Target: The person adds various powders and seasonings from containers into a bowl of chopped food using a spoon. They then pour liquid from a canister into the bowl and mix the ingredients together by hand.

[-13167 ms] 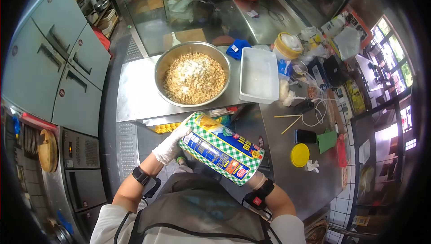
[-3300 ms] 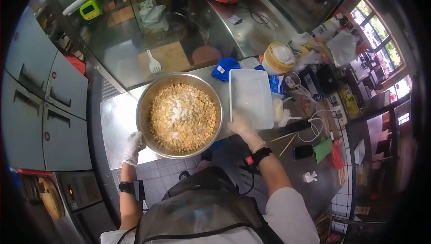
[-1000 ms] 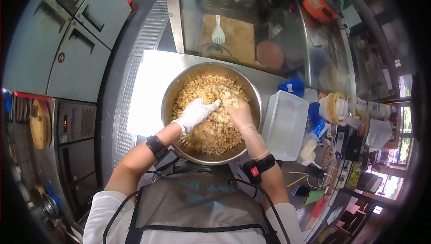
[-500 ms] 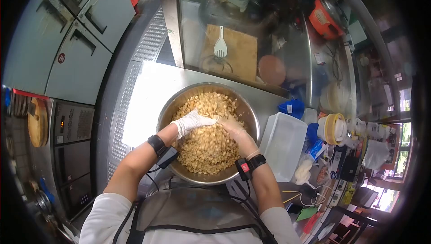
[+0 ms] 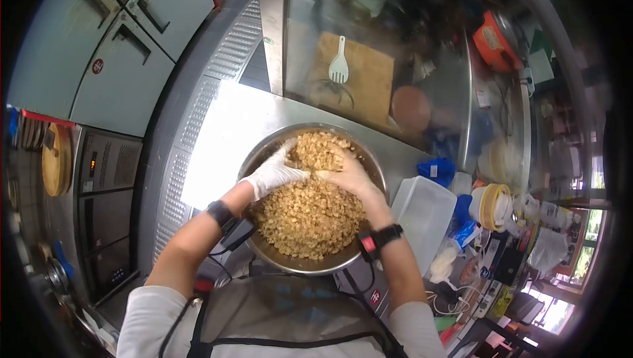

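A large steel bowl [image 5: 266,151] stands on a steel counter [image 5: 224,134] in front of me, heaped with small tan food pieces [image 5: 310,216]. Both my hands are inside it. My left hand [image 5: 273,172], in a white glove, lies on the pile with its fingers spread toward the far rim. My right hand [image 5: 349,177], in a thin clear glove, rests fingers-down on the pile just beside the left one. The two hands almost touch at the middle of the bowl. Black bands sit on both wrists.
A white rectangular tub [image 5: 422,216] sits right of the bowl, with a blue cloth [image 5: 436,170] and a yellow-rimmed container [image 5: 491,206] beyond it. Behind the bowl, a glass pane covers a wooden board [image 5: 369,81] with a white spatula [image 5: 338,64]. Grey cabinet doors [image 5: 105,41] stand left.
Both hands have shifted from the middle of the pile toward the far side of the bowl, and the pieces are pushed up there. The view has turned slightly.
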The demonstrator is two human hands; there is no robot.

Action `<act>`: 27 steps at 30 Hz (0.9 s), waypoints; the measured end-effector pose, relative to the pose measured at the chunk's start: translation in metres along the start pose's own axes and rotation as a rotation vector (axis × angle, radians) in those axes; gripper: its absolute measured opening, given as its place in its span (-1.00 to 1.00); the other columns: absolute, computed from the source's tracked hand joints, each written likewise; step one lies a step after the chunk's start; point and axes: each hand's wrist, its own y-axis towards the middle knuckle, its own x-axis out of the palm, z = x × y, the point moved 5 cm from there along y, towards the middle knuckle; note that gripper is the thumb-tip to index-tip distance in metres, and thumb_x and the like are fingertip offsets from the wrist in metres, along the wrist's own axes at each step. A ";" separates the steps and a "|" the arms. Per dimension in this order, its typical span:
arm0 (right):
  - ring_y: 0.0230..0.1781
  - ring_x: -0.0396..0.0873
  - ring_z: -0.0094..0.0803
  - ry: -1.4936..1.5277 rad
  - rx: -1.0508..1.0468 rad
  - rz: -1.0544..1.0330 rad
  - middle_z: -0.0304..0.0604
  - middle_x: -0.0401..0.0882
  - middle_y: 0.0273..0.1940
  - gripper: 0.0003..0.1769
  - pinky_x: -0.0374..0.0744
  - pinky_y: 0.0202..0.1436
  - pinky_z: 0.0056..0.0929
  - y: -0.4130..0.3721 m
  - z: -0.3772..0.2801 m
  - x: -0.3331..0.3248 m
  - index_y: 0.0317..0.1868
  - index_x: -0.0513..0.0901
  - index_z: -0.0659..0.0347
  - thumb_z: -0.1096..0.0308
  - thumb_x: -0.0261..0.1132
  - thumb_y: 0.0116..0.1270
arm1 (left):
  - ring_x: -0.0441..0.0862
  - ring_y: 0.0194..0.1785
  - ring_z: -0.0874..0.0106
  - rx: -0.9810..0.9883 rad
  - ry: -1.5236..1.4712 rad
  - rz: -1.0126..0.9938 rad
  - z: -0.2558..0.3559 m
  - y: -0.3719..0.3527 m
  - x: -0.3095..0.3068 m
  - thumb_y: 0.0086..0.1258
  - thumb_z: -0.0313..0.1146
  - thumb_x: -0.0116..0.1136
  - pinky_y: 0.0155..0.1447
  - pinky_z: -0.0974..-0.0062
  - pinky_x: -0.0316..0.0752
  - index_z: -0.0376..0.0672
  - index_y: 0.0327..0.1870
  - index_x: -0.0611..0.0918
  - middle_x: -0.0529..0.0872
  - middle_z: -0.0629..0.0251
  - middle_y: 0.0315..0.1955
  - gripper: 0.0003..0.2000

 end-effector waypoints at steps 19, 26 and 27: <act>0.21 0.42 -0.26 0.709 -0.013 -0.485 -0.01 0.33 0.30 -0.06 0.36 0.30 -0.37 0.035 -0.009 0.041 0.40 0.24 0.12 0.02 0.46 0.06 | 0.40 0.24 0.24 -0.037 -0.195 0.078 -0.023 -0.024 -0.004 0.02 -0.39 0.46 0.28 0.42 0.36 -0.13 0.45 0.06 0.38 -0.06 0.23 -0.03; 0.21 0.39 -0.27 0.276 0.256 -0.597 -0.01 0.48 0.18 -0.27 0.32 0.29 -0.37 0.028 -0.001 0.084 0.24 0.45 0.23 -0.19 0.18 0.26 | 0.56 -0.04 0.44 -0.143 0.135 -0.191 0.006 -0.003 0.011 0.05 -0.25 0.46 0.05 0.52 0.47 -0.30 0.14 0.46 0.65 0.21 -0.11 -0.37; 0.22 0.39 -0.22 0.289 0.298 -0.674 0.04 0.50 0.15 -0.30 0.34 0.27 -0.35 0.010 -0.021 0.052 0.22 0.47 0.21 -0.16 0.18 0.27 | 0.56 -0.05 0.44 -0.222 0.372 -0.177 0.009 -0.018 0.012 0.08 -0.19 0.43 0.05 0.54 0.46 -0.31 0.03 0.55 0.65 0.21 -0.11 -0.47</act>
